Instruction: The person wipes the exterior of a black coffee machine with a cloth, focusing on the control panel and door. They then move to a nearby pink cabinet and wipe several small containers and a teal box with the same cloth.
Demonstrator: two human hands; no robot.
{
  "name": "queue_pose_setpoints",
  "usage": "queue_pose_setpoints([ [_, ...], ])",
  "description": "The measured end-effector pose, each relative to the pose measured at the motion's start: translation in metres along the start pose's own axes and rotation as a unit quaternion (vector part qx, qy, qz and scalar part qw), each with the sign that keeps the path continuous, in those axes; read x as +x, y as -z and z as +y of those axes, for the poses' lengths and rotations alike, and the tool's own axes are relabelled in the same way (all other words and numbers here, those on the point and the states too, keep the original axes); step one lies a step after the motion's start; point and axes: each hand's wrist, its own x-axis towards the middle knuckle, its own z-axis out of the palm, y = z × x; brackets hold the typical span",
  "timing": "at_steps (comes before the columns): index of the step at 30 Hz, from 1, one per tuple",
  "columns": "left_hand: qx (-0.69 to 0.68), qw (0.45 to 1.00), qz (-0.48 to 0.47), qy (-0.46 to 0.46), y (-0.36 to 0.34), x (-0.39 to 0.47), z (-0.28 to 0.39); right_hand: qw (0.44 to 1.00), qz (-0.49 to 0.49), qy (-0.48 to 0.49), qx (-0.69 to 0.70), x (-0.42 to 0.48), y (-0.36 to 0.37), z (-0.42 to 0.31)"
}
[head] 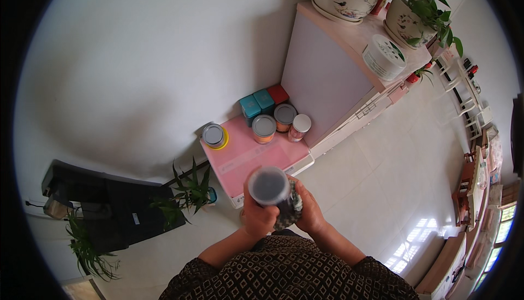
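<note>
Close in front of my body, my left hand (258,217) grips a round container with a grey, partly see-through lid (268,185). My right hand (309,209) holds a crumpled patterned cloth (290,214) against the container's side. Beyond them is a low pink-topped surface (239,163) with a white edge. Two grey-lidded cans (264,130) (285,115) and a white-capped jar (301,124) stand together on it. Another grey-lidded can with a yellow base rim (214,135) sits at its left corner.
Teal tins (256,103) and a red tin (278,93) stand against the wall. A cabinet (327,66) on the right carries potted plants (411,21) and a white tub (385,57). Left are leafy plants (194,189) and a black box-like object (123,210).
</note>
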Motion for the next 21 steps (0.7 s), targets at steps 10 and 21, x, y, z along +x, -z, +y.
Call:
queue_pose_setpoints([
  [10,0.197,0.936,-0.237,-0.168,0.007,0.017,0.000,0.950,0.014,0.092,-0.298,0.003,0.036,0.012],
  [21,0.300,0.913,-0.277,0.013,-0.003,0.012,0.003,0.838,-0.034,0.275,-0.471,-0.016,0.029,-0.045],
])
